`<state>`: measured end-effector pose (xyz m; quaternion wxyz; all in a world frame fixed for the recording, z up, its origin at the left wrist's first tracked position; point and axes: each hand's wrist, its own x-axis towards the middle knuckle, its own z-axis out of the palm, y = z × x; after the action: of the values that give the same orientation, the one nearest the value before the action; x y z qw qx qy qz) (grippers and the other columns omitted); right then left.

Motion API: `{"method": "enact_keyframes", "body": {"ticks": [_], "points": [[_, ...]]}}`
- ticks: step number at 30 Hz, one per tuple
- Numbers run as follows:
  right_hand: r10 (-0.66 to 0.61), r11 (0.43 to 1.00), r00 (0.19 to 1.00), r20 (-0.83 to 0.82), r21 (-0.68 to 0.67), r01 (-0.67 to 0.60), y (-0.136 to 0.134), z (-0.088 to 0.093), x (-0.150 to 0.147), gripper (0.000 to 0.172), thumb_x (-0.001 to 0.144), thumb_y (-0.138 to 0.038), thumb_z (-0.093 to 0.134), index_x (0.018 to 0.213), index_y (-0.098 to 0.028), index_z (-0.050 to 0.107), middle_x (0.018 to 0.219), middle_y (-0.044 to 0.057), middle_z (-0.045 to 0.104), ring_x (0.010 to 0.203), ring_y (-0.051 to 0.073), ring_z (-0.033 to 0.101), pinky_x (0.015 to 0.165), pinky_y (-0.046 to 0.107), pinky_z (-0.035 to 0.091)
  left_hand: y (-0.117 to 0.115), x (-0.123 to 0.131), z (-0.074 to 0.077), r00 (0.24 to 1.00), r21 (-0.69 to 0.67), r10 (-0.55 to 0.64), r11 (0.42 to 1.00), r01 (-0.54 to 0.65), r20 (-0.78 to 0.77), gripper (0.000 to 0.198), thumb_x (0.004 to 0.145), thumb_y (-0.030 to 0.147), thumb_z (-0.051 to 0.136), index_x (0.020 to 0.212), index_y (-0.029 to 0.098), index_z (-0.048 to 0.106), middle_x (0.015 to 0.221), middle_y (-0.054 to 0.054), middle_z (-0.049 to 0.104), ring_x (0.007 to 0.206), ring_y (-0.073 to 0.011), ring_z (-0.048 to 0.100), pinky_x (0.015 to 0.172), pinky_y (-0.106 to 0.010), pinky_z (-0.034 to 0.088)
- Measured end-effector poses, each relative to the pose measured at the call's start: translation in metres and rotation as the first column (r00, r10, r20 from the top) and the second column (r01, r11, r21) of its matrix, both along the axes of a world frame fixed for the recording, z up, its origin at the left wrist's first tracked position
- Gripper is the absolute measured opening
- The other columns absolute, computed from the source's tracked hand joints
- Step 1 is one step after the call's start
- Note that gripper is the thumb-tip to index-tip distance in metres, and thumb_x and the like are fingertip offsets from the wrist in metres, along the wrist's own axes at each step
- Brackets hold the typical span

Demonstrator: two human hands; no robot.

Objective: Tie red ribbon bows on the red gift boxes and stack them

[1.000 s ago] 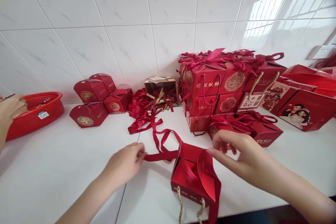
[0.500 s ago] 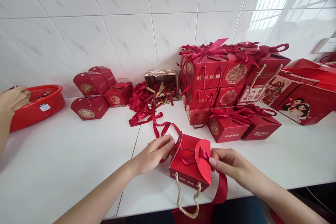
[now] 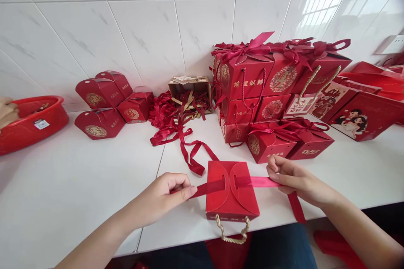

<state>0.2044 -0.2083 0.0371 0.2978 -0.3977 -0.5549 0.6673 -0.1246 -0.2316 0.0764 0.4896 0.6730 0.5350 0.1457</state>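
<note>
A red gift box (image 3: 217, 208) with a gold rope handle (image 3: 232, 239) sits near the table's front edge, its two rounded top flaps folded down and meeting. A dark red ribbon (image 3: 210, 188) runs through the slots in both flaps and is stretched out to either side. My left hand (image 3: 175, 195) pinches the ribbon's left end, left of the box. On the other side, my right hand (image 3: 292, 178) grips the right part, with a loose tail hanging below the fingers.
Finished boxes with bows (image 3: 252, 77) are stacked at the back right, beside red bags (image 3: 368, 119). Untied boxes (image 3: 101, 124) stand at the back left near a red basin (image 3: 34, 126), where another person's hand (image 3: 8, 111) reaches in. Loose ribbons (image 3: 162, 111) lie by an open carton (image 3: 206, 92).
The box's flaps have closed flat. Both hands have moved apart, pulling the ribbon straight out to the sides. The other person's hand has shifted left in view.
</note>
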Motion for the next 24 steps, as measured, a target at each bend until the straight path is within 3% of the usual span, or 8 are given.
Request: {"method": "enact_keyframes", "body": {"ticks": [4,7,9,13,15,17,20,24], "points": [[-0.151,0.963,0.973,0.177,0.249,0.104,-0.001,-0.009,0.005,0.033,0.087,-0.043,0.059,0.076,-0.022,0.038,0.069,-0.005,0.036,0.059,0.010,0.035,0.056,0.024,0.031,-0.009,-0.005,-0.004,0.988,0.200,0.121,0.975,-0.100,-0.097,0.029,0.091,0.048,0.044,0.079,0.022,0.051,0.075,0.002,0.049,0.071,-0.0150,0.046,0.067,-0.024,0.038],[-0.425,0.816,0.875,0.234,0.518,0.258,-0.010,-0.014,0.009,0.029,0.085,-0.044,0.061,0.076,-0.022,0.045,0.084,0.001,0.051,0.081,0.016,0.049,0.075,0.030,0.041,-0.018,-0.009,-0.008,0.941,0.424,0.316,0.874,-0.239,-0.121,0.021,0.093,0.043,0.041,0.095,0.024,0.052,0.098,-0.002,0.058,0.092,-0.0196,0.052,0.082,-0.028,0.040],[-0.530,0.755,0.812,0.243,0.572,0.321,-0.022,-0.013,0.012,0.027,0.084,-0.046,0.061,0.080,-0.022,0.051,0.089,0.002,0.055,0.086,0.018,0.051,0.079,0.030,0.041,-0.029,-0.009,-0.008,0.932,0.419,0.332,0.874,-0.245,-0.148,0.023,0.092,0.042,0.042,0.090,0.024,0.056,0.092,-0.003,0.061,0.086,-0.0204,0.055,0.076,-0.027,0.042],[-0.196,0.978,0.915,0.354,0.134,0.157,-0.051,-0.005,0.004,0.041,0.088,-0.058,0.048,0.080,-0.019,0.057,0.059,-0.002,0.050,0.052,0.011,0.042,0.050,0.024,0.032,-0.050,0.001,-0.010,0.979,0.203,0.183,0.966,-0.161,-0.094,0.025,0.087,0.041,0.051,0.082,0.024,0.069,0.080,-0.003,0.068,0.076,-0.0225,0.060,0.066,-0.026,0.044],[0.024,0.999,0.952,0.306,-0.047,-0.010,-0.059,-0.006,-0.008,0.047,0.090,-0.062,0.042,0.079,-0.018,0.056,0.054,-0.002,0.051,0.045,0.008,0.037,0.046,0.023,0.028,-0.054,0.009,-0.015,0.983,0.110,0.186,0.977,-0.184,-0.010,0.022,0.085,0.039,0.055,0.092,0.027,0.071,0.088,-0.003,0.070,0.083,-0.0246,0.062,0.072,-0.028,0.046],[0.067,0.995,0.969,0.238,-0.089,-0.047,-0.061,-0.012,-0.023,0.048,0.091,-0.062,0.039,0.077,-0.018,0.052,0.052,-0.003,0.052,0.042,0.007,0.036,0.044,0.021,0.028,-0.052,0.016,-0.023,0.944,0.016,0.305,0.951,-0.309,0.130,0.028,0.083,0.036,0.060,0.109,0.029,0.067,0.095,-0.003,0.069,0.092,-0.0244,0.062,0.079,-0.028,0.046],[-0.160,0.979,0.982,0.101,-0.112,0.171,-0.062,-0.022,-0.042,0.043,0.091,-0.061,0.042,0.083,-0.019,0.051,0.046,-0.006,0.047,0.038,0.007,0.033,0.040,0.019,0.023,-0.043,0.024,-0.029,0.676,-0.226,0.547,0.831,-0.508,0.493,0.049,0.080,0.023,0.063,0.127,0.031,0.053,0.104,-0.004,0.064,0.089,-0.0196,0.061,0.077,-0.028,0.049],[-0.511,0.853,0.829,-0.227,-0.255,0.456,-0.062,-0.023,-0.054,0.042,0.086,-0.054,0.058,0.117,-0.026,0.052,0.051,-0.008,0.046,0.040,0.005,0.031,0.040,0.016,0.024,-0.027,0.026,-0.024,0.073,-0.653,0.738,0.634,-0.415,0.671,0.026,0.079,0.008,0.055,0.104,0.015,0.059,0.097,-0.010,0.062,0.082,-0.0177,0.063,0.068,-0.027,0.054]]}}
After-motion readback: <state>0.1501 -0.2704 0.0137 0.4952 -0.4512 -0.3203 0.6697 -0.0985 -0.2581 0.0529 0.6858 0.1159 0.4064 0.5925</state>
